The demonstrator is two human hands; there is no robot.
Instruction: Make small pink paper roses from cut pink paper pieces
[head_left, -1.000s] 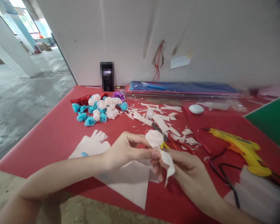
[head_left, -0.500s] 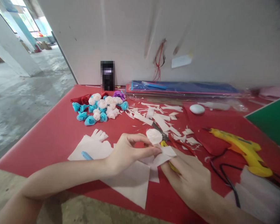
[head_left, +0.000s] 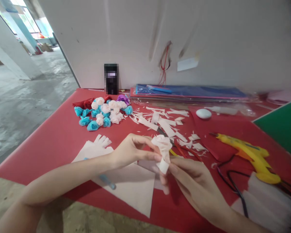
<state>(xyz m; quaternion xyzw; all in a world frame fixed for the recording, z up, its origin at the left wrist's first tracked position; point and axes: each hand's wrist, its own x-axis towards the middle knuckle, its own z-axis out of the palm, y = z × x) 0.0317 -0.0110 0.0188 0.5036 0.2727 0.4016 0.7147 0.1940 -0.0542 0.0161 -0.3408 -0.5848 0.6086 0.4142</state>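
Observation:
A white paper rose (head_left: pixel 162 142) is held upright between my two hands, its strip of paper wrapped around the base. My left hand (head_left: pixel 129 150) pinches the rose's left side with thumb and fingers. From the right, my right hand (head_left: pixel 192 176) grips the lower end, where a loose paper flap sticks out. Under the hands lie white paper sheets (head_left: pixel 135 187) and a blue pen (head_left: pixel 108 182), partly covered by my left forearm. Behind the rose, scissors (head_left: pixel 178 149) with red and yellow on them are partly hidden.
Finished paper roses (head_left: pixel 93 125) in blue, white, red and purple cluster at the back left. White paper scraps (head_left: pixel 167 126) spread across the middle. A yellow glue gun (head_left: pixel 254 158) with a black cord lies right. A white oval object (head_left: pixel 203 113) and wrapped paper packs (head_left: pixel 189 90) sit behind.
The rose has turned from facing up at me to standing upright, its side now showing. The paper strip has closed around its base. My right hand has shifted slightly, uncovering less of the scissors.

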